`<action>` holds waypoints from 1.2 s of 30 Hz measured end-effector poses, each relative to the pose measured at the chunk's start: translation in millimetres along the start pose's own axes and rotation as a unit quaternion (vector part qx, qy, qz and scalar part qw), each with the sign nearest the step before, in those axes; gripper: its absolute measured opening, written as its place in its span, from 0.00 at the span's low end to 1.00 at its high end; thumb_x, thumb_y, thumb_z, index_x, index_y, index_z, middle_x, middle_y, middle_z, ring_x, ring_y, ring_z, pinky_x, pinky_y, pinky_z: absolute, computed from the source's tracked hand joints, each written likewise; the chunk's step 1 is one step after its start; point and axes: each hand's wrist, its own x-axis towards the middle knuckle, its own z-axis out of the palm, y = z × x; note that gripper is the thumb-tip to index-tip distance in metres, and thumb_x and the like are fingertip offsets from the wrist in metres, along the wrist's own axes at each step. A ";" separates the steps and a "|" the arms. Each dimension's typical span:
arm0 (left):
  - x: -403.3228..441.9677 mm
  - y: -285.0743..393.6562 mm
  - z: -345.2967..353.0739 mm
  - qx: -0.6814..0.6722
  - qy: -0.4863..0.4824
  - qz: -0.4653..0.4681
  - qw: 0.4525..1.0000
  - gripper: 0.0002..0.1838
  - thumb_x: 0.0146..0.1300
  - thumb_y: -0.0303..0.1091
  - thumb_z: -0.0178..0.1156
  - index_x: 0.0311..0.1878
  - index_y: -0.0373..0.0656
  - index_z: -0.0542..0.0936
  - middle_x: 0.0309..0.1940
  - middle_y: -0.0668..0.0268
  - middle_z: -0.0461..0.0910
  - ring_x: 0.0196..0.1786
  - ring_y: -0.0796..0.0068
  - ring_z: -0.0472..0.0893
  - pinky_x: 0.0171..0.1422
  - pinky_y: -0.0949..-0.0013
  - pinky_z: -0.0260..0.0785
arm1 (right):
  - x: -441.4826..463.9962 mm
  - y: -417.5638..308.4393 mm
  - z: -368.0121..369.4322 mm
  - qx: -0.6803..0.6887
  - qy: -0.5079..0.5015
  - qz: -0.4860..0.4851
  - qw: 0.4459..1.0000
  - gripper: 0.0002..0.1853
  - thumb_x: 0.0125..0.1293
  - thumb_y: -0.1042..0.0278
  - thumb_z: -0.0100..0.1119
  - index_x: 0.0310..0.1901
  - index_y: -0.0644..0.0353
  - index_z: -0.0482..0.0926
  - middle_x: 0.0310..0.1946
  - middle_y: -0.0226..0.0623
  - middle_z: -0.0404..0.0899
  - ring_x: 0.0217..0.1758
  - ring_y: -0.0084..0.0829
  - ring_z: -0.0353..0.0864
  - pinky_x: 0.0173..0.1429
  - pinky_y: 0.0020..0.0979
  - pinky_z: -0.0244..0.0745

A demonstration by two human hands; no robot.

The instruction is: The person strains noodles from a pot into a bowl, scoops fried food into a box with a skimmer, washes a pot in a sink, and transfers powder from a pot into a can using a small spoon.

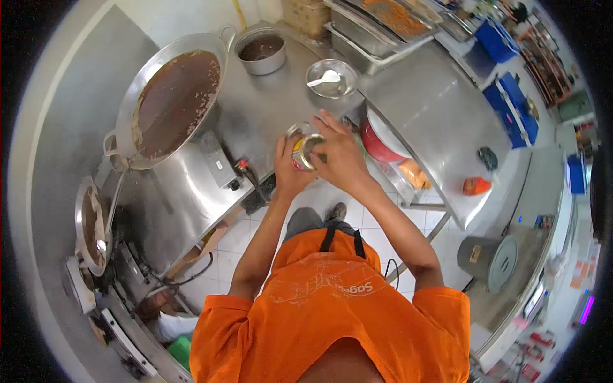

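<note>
A small can (pixel 297 155) with a yellow and red label is held in front of my chest, near the edge of the steel counter. My left hand (pixel 288 169) is wrapped round its side. My right hand (pixel 338 153) is at the can's round metal top, with some fingers bent at the rim and others stretched upward. A second round metal rim or lid (pixel 298 129) shows just beyond my left fingers. Past my hands, a metal bowl (pixel 345 71) holds a white spoon (pixel 325 78).
On the left is a large wok (pixel 175 105) of brown liquid, with a round pan (pixel 262 52) beside it. A steel table (pixel 440 108) on the right bears an orange packet (pixel 476 186). Below it sits a red tub (pixel 381 142). A lidded pot (pixel 488 260) stands lower right.
</note>
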 end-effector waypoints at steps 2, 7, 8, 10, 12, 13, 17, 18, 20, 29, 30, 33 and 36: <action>30.8 -17.3 18.0 0.032 0.028 -0.020 0.999 0.37 0.37 0.39 0.79 0.54 0.40 0.76 0.51 0.54 0.73 0.53 0.49 0.76 0.57 0.56 0.72 | 28.9 42.8 22.9 0.094 -0.020 0.037 0.995 0.08 0.53 0.66 0.68 0.31 0.61 0.87 0.67 0.50 0.70 0.76 0.51 0.59 0.74 0.45 0.58; 107.5 -67.2 35.7 0.081 0.074 -0.071 0.991 0.45 0.33 0.35 0.78 0.61 0.41 0.71 0.56 0.50 0.71 0.58 0.45 0.73 0.62 0.51 0.68 | 112.1 122.7 55.1 0.237 -0.039 0.122 0.963 0.14 0.59 0.59 0.70 0.38 0.63 0.88 0.65 0.53 0.72 0.75 0.47 0.62 0.75 0.38 0.57; 121.0 -83.2 39.2 0.083 0.077 -0.083 0.990 0.45 0.33 0.35 0.78 0.61 0.41 0.71 0.56 0.50 0.71 0.58 0.45 0.72 0.63 0.51 0.67 | 126.8 136.8 66.9 0.264 -0.037 0.144 0.953 0.15 0.60 0.60 0.69 0.38 0.65 0.88 0.65 0.53 0.72 0.74 0.46 0.64 0.74 0.37 0.58; 150.4 -112.7 46.4 0.081 0.083 -0.107 0.987 0.45 0.33 0.35 0.78 0.61 0.41 0.71 0.55 0.50 0.72 0.58 0.46 0.72 0.63 0.51 0.67 | 159.4 161.3 85.9 0.311 -0.032 0.188 0.931 0.15 0.61 0.61 0.69 0.39 0.68 0.87 0.64 0.52 0.73 0.72 0.44 0.67 0.72 0.36 0.61; 180.9 -139.3 51.9 0.119 0.106 -0.108 0.981 0.42 0.33 0.32 0.79 0.58 0.41 0.73 0.54 0.53 0.71 0.56 0.47 0.74 0.61 0.53 0.69 | 195.7 184.6 105.3 0.380 -0.027 0.244 0.892 0.18 0.62 0.62 0.68 0.45 0.71 0.85 0.63 0.46 0.76 0.64 0.33 0.75 0.66 0.30 0.66; 197.3 -153.5 52.9 0.137 0.119 -0.110 0.977 0.41 0.33 0.31 0.79 0.56 0.40 0.74 0.53 0.54 0.71 0.55 0.48 0.74 0.60 0.54 0.70 | 211.1 196.4 119.2 0.425 -0.025 0.272 0.863 0.18 0.63 0.63 0.68 0.46 0.72 0.84 0.62 0.44 0.76 0.62 0.30 0.75 0.64 0.29 0.68; 249.2 -218.4 62.9 0.156 0.159 -0.160 0.961 0.42 0.32 0.31 0.79 0.57 0.41 0.73 0.54 0.54 0.70 0.55 0.48 0.74 0.61 0.54 0.70 | 288.5 230.9 143.3 0.451 -0.002 0.307 0.838 0.15 0.65 0.67 0.66 0.48 0.70 0.84 0.53 0.35 0.82 0.52 0.22 0.78 0.58 0.24 0.70; 259.2 -228.7 63.5 0.168 0.167 -0.166 0.957 0.42 0.31 0.31 0.79 0.57 0.41 0.73 0.54 0.54 0.70 0.56 0.48 0.74 0.61 0.54 0.69 | 306.9 234.9 146.2 0.445 -0.005 0.334 0.831 0.14 0.65 0.68 0.65 0.48 0.69 0.84 0.51 0.33 0.83 0.51 0.22 0.79 0.58 0.24 0.70; 271.8 -245.4 62.7 0.162 0.182 -0.200 0.949 0.42 0.31 0.31 0.79 0.57 0.41 0.73 0.53 0.54 0.71 0.56 0.48 0.74 0.62 0.54 0.69 | 341.2 250.0 162.5 0.455 0.020 0.343 0.821 0.15 0.64 0.66 0.67 0.47 0.68 0.85 0.47 0.31 0.84 0.49 0.21 0.79 0.57 0.23 0.70; 234.7 -306.3 85.5 0.001 0.248 -0.285 0.926 0.44 0.32 0.32 0.78 0.60 0.42 0.72 0.58 0.54 0.74 0.60 0.47 0.71 0.66 0.51 0.66 | 417.7 302.6 291.9 0.031 0.109 0.127 0.985 0.17 0.62 0.56 0.70 0.42 0.63 0.87 0.46 0.38 0.86 0.52 0.31 0.81 0.60 0.30 0.70; 231.5 -303.9 83.5 -0.011 0.241 -0.309 0.920 0.45 0.32 0.33 0.78 0.60 0.42 0.72 0.59 0.54 0.74 0.61 0.47 0.71 0.68 0.51 0.65 | 418.0 300.0 291.3 -0.125 0.118 0.082 0.982 0.17 0.62 0.56 0.70 0.42 0.63 0.88 0.47 0.40 0.85 0.53 0.34 0.81 0.61 0.31 0.70; 238.7 -294.8 74.2 0.042 0.203 -0.332 0.920 0.46 0.33 0.35 0.79 0.62 0.43 0.71 0.60 0.54 0.74 0.64 0.47 0.70 0.71 0.50 0.64 | 416.6 326.3 307.0 0.099 0.171 0.153 0.968 0.15 0.62 0.56 0.70 0.38 0.63 0.88 0.50 0.39 0.84 0.50 0.36 0.81 0.59 0.34 0.71; 251.7 -284.9 67.9 0.189 0.148 -0.295 0.925 0.46 0.32 0.35 0.79 0.62 0.43 0.71 0.60 0.53 0.73 0.64 0.46 0.69 0.71 0.51 0.64 | 408.1 309.1 263.5 0.322 0.078 0.198 0.923 0.11 0.62 0.62 0.68 0.38 0.61 0.88 0.51 0.37 0.83 0.51 0.33 0.81 0.60 0.34 0.71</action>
